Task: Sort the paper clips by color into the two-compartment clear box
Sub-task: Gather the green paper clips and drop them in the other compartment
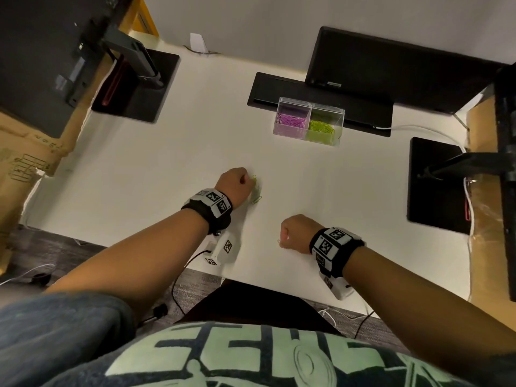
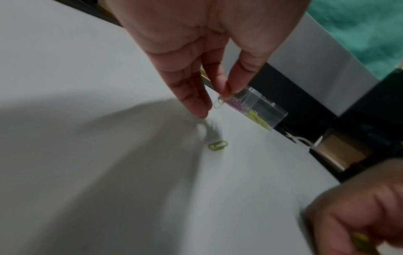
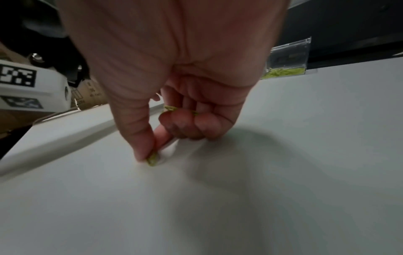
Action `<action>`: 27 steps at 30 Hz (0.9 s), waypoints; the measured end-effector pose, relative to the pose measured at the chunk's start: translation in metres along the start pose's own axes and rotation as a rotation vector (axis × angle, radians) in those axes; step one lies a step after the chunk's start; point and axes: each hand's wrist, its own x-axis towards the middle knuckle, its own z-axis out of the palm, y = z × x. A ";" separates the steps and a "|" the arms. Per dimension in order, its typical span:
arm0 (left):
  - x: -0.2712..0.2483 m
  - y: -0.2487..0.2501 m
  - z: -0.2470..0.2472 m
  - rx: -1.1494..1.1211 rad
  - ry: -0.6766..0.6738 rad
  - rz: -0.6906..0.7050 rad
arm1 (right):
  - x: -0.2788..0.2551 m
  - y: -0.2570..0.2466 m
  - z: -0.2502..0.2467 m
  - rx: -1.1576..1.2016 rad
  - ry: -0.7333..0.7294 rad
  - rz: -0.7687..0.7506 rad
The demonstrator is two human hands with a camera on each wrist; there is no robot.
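The clear two-compartment box [image 1: 308, 106] stands at the far middle of the white desk [image 1: 167, 152], with purple clips [image 1: 291, 120] in its left half and green clips [image 1: 321, 127] in its right half. My left hand [image 1: 247, 180] pinches a green clip [image 2: 219, 103] between thumb and forefinger just above the desk. Another green clip [image 2: 217, 145] lies loose below it. Nearer the desk's front edge, my right hand [image 3: 150, 155] pinches a green clip [image 3: 152, 159] against the desk. More green clips [image 3: 172, 108] are tucked under its curled fingers.
A black monitor [image 1: 391, 71] and its base [image 1: 279, 93] stand right behind the box. Two more black stand bases sit at the far left [image 1: 139, 88] and at the right [image 1: 435, 185]. White cables [image 1: 418, 129] run at the right. Cardboard boxes [image 1: 25, 152] flank the desk.
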 end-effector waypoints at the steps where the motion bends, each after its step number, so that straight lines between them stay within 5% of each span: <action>1: 0.001 0.000 -0.001 -0.087 -0.006 -0.036 | -0.001 -0.001 0.001 0.017 -0.002 0.002; 5: -0.001 0.002 -0.006 -0.403 0.032 -0.138 | -0.002 0.000 -0.002 0.144 0.071 -0.014; 11: -0.003 0.002 -0.010 -0.477 -0.012 -0.159 | 0.008 0.007 -0.022 0.873 0.209 0.058; 15: -0.001 -0.009 -0.010 -0.590 -0.049 -0.244 | 0.024 -0.004 -0.039 1.049 0.224 0.069; 20: -0.001 0.002 -0.013 -0.808 -0.078 -0.411 | 0.050 -0.023 -0.040 0.561 0.360 -0.030; 27: 0.021 0.015 -0.020 -0.568 -0.124 -0.382 | 0.057 -0.031 -0.037 0.214 0.300 -0.031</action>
